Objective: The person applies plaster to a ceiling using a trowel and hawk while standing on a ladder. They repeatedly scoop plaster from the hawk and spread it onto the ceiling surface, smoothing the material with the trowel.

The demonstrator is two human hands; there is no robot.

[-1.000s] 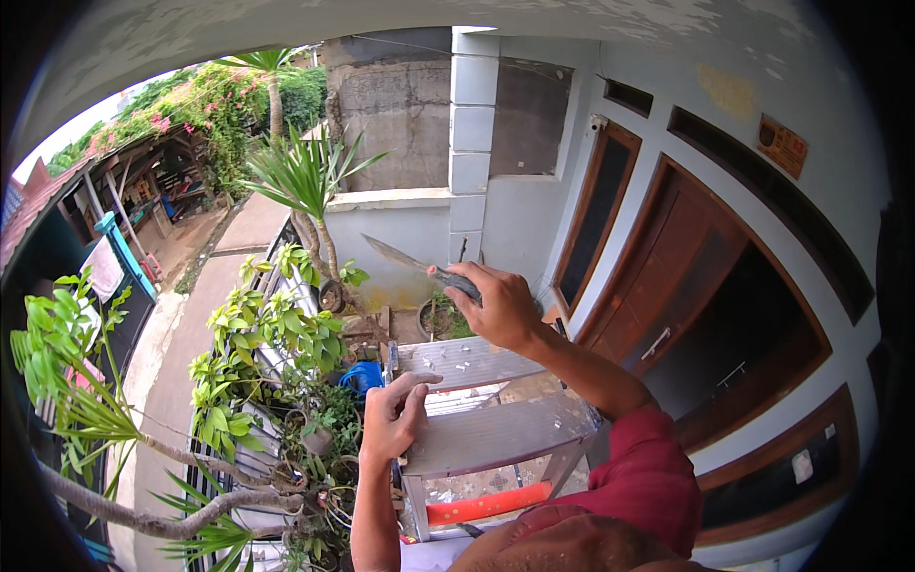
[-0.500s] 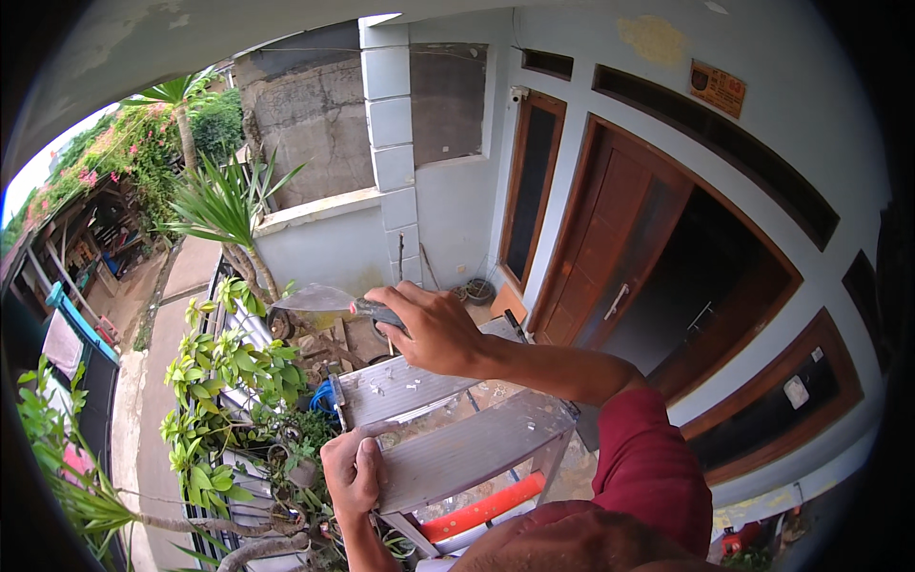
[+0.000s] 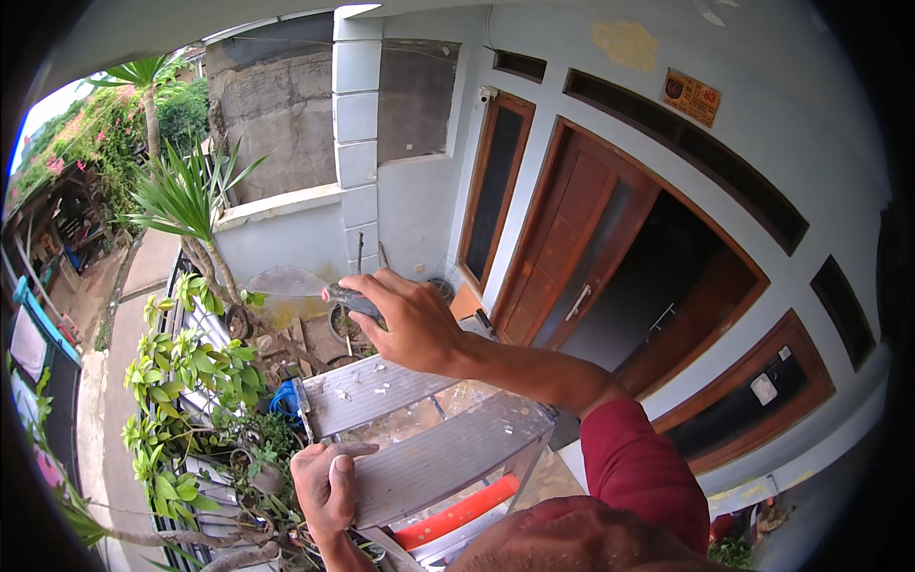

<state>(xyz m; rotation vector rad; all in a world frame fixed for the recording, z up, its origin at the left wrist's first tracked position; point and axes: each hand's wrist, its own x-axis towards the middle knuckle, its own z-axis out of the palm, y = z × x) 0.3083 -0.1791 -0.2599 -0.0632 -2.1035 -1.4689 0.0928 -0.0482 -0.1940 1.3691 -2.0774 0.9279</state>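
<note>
My right hand (image 3: 405, 319) is closed round the dark grey handle of a scraper-like hand tool (image 3: 353, 302). The tool's thin blade (image 3: 286, 280) points left and looks pale, almost see-through; its exact kind is unclear. Below, my left hand (image 3: 324, 486) is curled at the left edge of a metal stepladder (image 3: 438, 458), thumb up, apparently gripping it. A greyish rod-like shape (image 3: 355, 448) juts out beside that thumb; what it is I cannot tell. White flakes lie on the ladder's ridged far tread (image 3: 367, 386), under my right forearm.
Leafy shrubs (image 3: 186, 381) and a spiky-leaved plant (image 3: 191, 195) stand to the left, by a railing. Brown double doors (image 3: 581, 248) are at the right, one side dark behind. An orange-red bar (image 3: 457, 515) crosses the ladder below. Wood scraps (image 3: 300, 338) lie on the ground ahead.
The view has shifted slightly, so the scene sits farther left. Both hands keep their grip, and the tool stays pointed left.
</note>
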